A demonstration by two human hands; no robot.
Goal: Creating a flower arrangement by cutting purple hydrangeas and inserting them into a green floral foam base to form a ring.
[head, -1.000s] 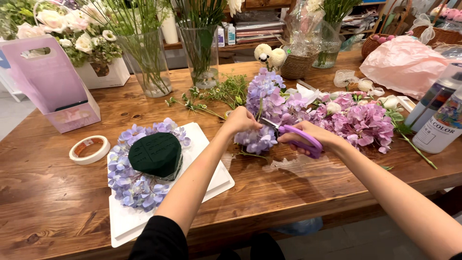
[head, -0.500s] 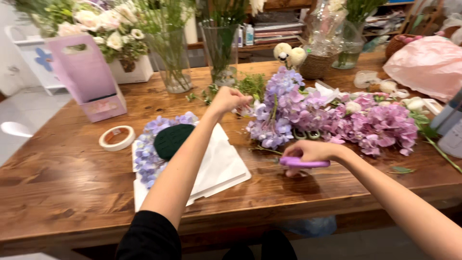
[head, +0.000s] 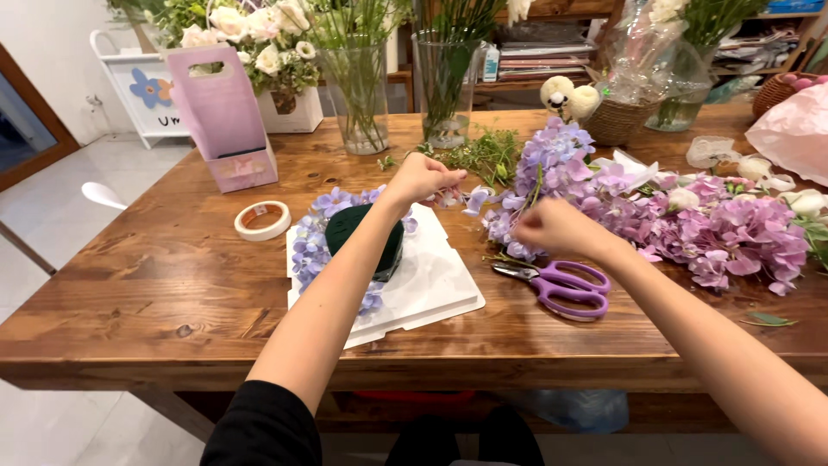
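Tape roll (head: 262, 219): lay flat on the wooden worktop (head: 155, 293), left of the white tray (head: 423, 289).
Foam heart (head: 366, 240): dark green, sat on the tray, ringed by pale purple blossoms (head: 309, 250).
Left hand (head: 420, 179): fingers pinched shut on a small lilac floret (head: 470, 200), held just above the tray's far corner.
Right hand (head: 552, 228): curled closed among the stems of the purple hydrangea bunch (head: 552, 160); whether it gripped one I could not tell.
Scissors (head: 556, 283): purple-handled, lay on the worktop just below the right hand, apart from it.
Pink hydrangeas (head: 742, 233): heaped at the right.
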